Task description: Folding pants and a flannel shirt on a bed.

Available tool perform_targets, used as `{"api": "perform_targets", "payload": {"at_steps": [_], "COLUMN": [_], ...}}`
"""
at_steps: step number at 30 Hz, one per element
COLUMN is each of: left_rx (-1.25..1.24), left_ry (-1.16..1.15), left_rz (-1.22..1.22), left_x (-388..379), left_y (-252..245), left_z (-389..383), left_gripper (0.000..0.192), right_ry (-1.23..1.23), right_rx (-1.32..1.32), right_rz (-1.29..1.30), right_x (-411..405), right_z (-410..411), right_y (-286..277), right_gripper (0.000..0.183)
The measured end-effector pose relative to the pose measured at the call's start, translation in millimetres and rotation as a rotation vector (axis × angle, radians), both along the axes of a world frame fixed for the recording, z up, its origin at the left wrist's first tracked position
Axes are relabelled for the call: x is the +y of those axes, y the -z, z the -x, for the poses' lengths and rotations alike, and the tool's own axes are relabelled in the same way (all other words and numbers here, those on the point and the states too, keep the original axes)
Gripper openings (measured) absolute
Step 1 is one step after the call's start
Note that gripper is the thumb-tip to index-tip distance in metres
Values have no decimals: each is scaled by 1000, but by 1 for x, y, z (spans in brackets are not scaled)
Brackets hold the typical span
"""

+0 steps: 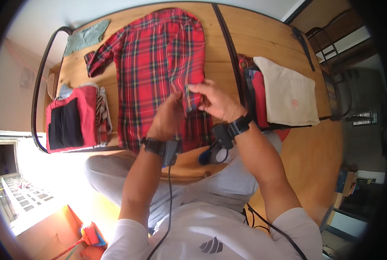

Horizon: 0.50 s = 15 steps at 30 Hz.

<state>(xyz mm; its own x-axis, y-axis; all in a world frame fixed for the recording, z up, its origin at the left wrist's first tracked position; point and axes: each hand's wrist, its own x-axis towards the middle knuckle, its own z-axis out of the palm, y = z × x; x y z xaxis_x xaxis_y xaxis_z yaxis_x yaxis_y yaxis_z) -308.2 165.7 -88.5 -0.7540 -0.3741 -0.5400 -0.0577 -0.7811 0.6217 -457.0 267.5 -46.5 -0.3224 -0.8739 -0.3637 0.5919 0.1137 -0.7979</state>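
Observation:
A red plaid shirt [144,71] lies spread on the wooden tabletop [222,74], back side up. Its left sleeve sticks out to the left with the end bent, while the right sleeve is folded over the body. My right hand [217,100] pinches the cuff end of that folded sleeve between thumb and fingers. At the cuff's left side is my left hand [169,115], its thumb against the fabric; its fingers are partly hidden, so its grip is unclear. Both wrists wear black straps with small devices and cables.
Folded clothes [87,117] are stacked at the left, a black piece on top. On the right, a cream cloth [287,91] tops another stack. A grey-green cloth [86,37] lies at the far left corner. A black metal rail [39,87] edges the left side.

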Motion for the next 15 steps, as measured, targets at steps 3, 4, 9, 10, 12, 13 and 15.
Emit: {"api": "perform_targets", "payload": {"at_steps": [3,4,9,10,12,13,15], "left_rx": [89,66,37,-54,-135,-147,-147], "left_ry": [-64,-74,-24,-45,-66,-16,29], "left_rz": [133,87,296,289,283,264,255], "left_x": [-1,-7,2,5,7,6,3], "left_y": [-11,2,43,43,39,33,32], "left_z": [-3,-8,-11,-11,-11,-12,-14], "left_gripper": [16,16,30,33,36,36,36], "right_ry": [-37,-55,-24,-47,-84,-80,-123], "right_rx": [-2,33,308,381,460,468,533], "right_rz": [10,-65,-476,-524,-591,-590,-676], "right_x": [3,6,22,24,27,26,18], "right_z": [1,3,2,2,7,12,23], "right_y": [0,7,45,52,54,53,50], "right_gripper": [13,15,24,27,34,34,36]}}
